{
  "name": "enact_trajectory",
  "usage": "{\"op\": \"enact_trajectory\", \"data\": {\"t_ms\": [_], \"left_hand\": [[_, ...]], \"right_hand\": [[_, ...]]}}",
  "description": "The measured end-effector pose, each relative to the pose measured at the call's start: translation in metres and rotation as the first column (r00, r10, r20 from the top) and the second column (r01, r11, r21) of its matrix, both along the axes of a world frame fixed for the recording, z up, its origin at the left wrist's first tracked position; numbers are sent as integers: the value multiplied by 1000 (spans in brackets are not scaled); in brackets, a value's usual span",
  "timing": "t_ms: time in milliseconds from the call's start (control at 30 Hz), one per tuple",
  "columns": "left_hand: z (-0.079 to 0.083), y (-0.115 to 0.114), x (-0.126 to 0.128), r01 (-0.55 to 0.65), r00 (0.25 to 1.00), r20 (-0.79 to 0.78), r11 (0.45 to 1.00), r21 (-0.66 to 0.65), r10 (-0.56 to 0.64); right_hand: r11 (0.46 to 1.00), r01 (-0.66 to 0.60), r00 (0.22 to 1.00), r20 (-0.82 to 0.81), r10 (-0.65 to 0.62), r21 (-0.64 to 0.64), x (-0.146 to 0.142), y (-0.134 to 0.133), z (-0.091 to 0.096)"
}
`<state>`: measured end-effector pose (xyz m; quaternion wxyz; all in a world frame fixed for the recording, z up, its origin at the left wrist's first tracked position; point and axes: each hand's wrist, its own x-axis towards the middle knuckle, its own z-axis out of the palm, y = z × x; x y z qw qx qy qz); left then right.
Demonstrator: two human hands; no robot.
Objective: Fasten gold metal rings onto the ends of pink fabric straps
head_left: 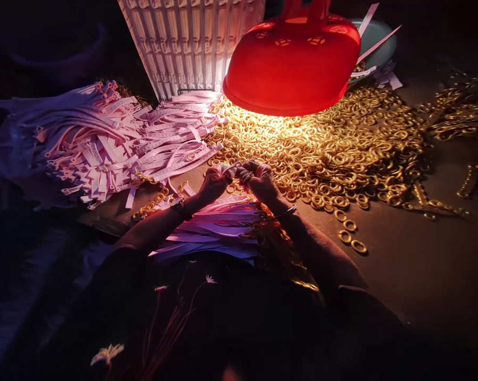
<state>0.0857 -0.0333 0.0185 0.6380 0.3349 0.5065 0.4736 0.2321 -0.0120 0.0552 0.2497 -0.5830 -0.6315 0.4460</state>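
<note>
My left hand point(216, 182) and my right hand point(259, 179) meet in front of me, fingers curled into a pinch around a white strap point(231, 168) stretched between them. A small gold ring may be at the pinch, but it is too small to be sure. A bundle of white straps point(219, 222) lies under my forearms, near my lap. A big heap of gold rings point(342, 143) spreads just beyond and right of my hands. A large pile of white straps point(104, 143) lies to the left.
A glowing red lamp shade point(294, 63) hangs low over the rings. A white slatted basket point(187, 42) stands behind the straps. A pale bowl point(376, 45) sits at the back right. Loose rings point(350, 235) lie on the dark surface at right.
</note>
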Motion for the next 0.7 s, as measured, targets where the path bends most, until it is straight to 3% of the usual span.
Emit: {"op": "enact_trajectory", "data": {"t_ms": [100, 200, 300, 433, 567, 633, 700], "left_hand": [[5, 3, -3, 9, 999, -35, 1000, -2, -9], [13, 5, -7, 65, 995, 88, 983, -171, -51], [15, 7, -10, 149, 965, 252, 941, -303, -71], [8, 9, -16, 231, 921, 383, 894, -384, -74], [3, 12, -20, 282, 904, 419, 852, -442, -82], [3, 12, -19, 267, 915, 391, 870, -415, -94], [2, 12, -17, 228, 932, 350, 901, -369, -92]], "right_hand": [[979, 0, 990, 136, -28, 201, -1, -1, -2], [937, -70, 942, 331, -51, 343, 0, -3, -4], [896, -201, 877, 481, -15, 395, 3, -4, -7], [854, -345, 809, 585, 60, 389, 4, -4, -14], [833, -410, 818, 553, 157, 370, 2, 3, -18], [863, -354, 877, 448, 173, 360, 1, 11, -21], [921, -216, 954, 269, 129, 324, 2, 20, -25]]}}
